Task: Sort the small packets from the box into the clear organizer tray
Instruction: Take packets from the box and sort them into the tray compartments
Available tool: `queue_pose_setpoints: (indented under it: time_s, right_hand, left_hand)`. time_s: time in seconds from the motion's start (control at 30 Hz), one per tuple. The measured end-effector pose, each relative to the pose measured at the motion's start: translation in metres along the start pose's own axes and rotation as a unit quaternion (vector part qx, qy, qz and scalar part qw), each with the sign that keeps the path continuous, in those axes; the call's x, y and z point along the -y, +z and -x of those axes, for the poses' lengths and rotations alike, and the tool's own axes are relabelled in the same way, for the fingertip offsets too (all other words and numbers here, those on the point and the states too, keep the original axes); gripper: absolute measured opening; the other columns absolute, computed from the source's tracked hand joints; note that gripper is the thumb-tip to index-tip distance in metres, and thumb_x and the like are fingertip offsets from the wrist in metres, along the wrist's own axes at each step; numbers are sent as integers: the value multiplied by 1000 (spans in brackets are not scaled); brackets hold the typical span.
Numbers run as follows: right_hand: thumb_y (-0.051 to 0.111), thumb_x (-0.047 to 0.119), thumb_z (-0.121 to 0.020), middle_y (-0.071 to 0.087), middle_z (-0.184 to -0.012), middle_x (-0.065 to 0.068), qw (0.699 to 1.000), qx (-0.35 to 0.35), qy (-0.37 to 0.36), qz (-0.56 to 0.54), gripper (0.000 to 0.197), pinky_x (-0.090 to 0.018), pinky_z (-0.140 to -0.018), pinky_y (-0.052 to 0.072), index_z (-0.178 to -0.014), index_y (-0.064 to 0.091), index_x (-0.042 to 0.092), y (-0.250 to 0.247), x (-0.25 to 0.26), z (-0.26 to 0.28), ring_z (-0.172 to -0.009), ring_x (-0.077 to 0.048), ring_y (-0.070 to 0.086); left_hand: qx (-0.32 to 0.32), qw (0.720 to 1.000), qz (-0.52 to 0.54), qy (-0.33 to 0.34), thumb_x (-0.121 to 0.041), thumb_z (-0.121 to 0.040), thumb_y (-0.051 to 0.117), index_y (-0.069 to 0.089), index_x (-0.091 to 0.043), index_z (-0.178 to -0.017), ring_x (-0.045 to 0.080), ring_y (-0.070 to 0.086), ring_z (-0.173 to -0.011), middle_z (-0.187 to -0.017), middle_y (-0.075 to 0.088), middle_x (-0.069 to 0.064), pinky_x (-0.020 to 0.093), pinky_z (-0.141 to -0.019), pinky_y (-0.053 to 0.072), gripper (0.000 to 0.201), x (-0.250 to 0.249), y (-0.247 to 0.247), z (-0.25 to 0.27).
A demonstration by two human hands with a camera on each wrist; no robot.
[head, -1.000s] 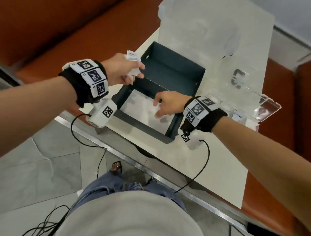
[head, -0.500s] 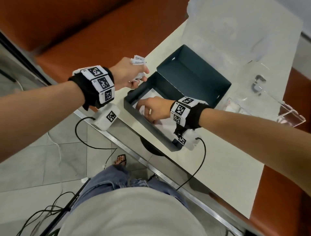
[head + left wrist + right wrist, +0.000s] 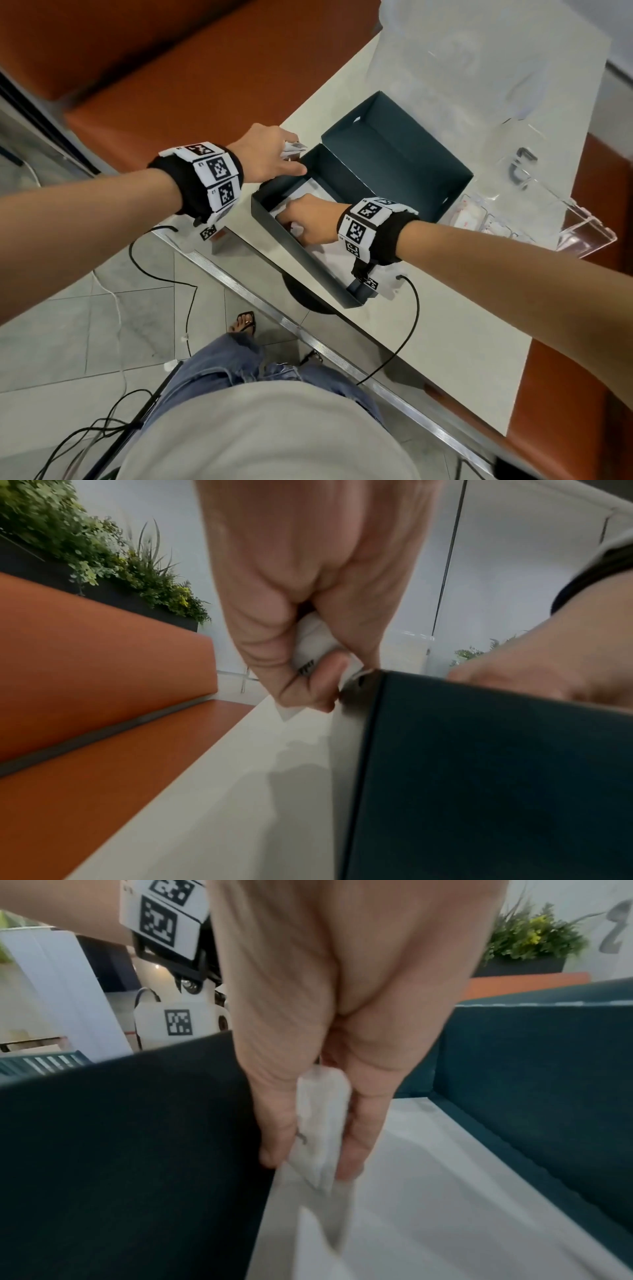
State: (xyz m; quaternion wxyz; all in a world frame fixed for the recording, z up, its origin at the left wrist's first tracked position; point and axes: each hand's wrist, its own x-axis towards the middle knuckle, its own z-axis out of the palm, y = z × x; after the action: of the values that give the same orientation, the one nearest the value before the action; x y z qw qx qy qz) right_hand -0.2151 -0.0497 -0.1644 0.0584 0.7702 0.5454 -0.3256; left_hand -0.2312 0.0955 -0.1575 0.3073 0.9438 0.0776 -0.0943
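Note:
A dark teal box [image 3: 346, 284] with its lid folded back sits on the pale table. My left hand [image 3: 274, 154] hovers at the box's far left corner and grips white packets [image 3: 293, 148], also seen in the left wrist view as white packets [image 3: 313, 645] between curled fingers. My right hand [image 3: 303, 219] reaches down inside the box near its left wall; the right wrist view shows thumb and fingers pinching a white packet [image 3: 320, 1123] off the box's white floor [image 3: 428, 1191]. The clear organizer tray [image 3: 579, 233] lies to the right of the box with packets in it.
An orange bench [image 3: 171, 68] runs along the table's far left side. Cables hang off the table's metal front edge [image 3: 308, 335] toward the tiled floor. A planter with green plants [image 3: 103, 561] stands behind the bench.
My right hand has gone deeper toward the box's left wall and closed on a packet. My left hand with its packets has dropped closer to the box's corner.

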Motion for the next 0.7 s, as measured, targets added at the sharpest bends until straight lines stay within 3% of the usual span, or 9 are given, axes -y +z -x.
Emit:
queue_pose_setpoints:
  time_s: [0.1, 0.2, 0.27, 0.47, 0.57, 0.7]
  right_hand:
    - [62, -1, -77, 68, -102, -10, 1000, 20, 14, -12, 26, -28, -78, 47, -102, 67, 5, 1, -3, 3, -97, -25, 60]
    - [62, -6, -76, 68, -101, -10, 998, 42, 50, -27, 27, -34, -83, 53, -100, 67, 5, -1, -11, 10, -96, -25, 62]
    - [65, -5, -77, 65, -97, -5, 995, 59, 72, -31, 31, -30, -81, 52, -104, 67, 10, -6, -18, 16, -91, -21, 59]
    - [46, -9, -84, 47, -103, 0, 991, 51, 119, -17, 49, -27, -78, 45, -120, 62, 20, -22, -37, 36, -93, -21, 51]
    - [50, -9, -83, 50, -107, 0, 986, 68, 149, -21, 50, -30, -84, 50, -121, 61, 20, -21, -42, 42, -103, -23, 55]
    - [55, -9, -80, 63, -112, -11, 981, 103, 163, -16, 41, -32, -83, 53, -111, 68, 14, -12, -36, 39, -104, -28, 60]
  left_hand:
    - [-13, 1000, -20, 14, -32, -95, 60, 62, -2, -106, 28, 54, -74, -88, 63, 14, 29, -57, 34, 32, 0, 2, 0]
    - [-25, 999, -25, 18, -25, -96, 56, 59, -3, -96, 25, 52, -65, -84, 62, 14, 26, -50, 33, 22, 1, 3, -1]
    - [-33, 999, -22, 16, -23, -97, 55, 56, -7, -94, 21, 50, -62, -86, 62, 13, 24, -49, 33, 16, 2, 2, 0]
    - [-86, 996, 5, 11, -19, -99, 51, 57, -7, -108, 20, 48, -61, -85, 59, 12, 24, -51, 35, 16, 10, 4, 5]
    - [-118, 992, 25, 28, -17, -99, 51, 54, -8, -106, 15, 47, -57, -80, 57, 7, 22, -49, 34, 12, 13, 6, 12]
    - [-173, 983, 42, 51, -16, -100, 50, 52, -4, -104, 27, 52, -67, -84, 60, 16, 32, -57, 42, 13, 11, 7, 16]
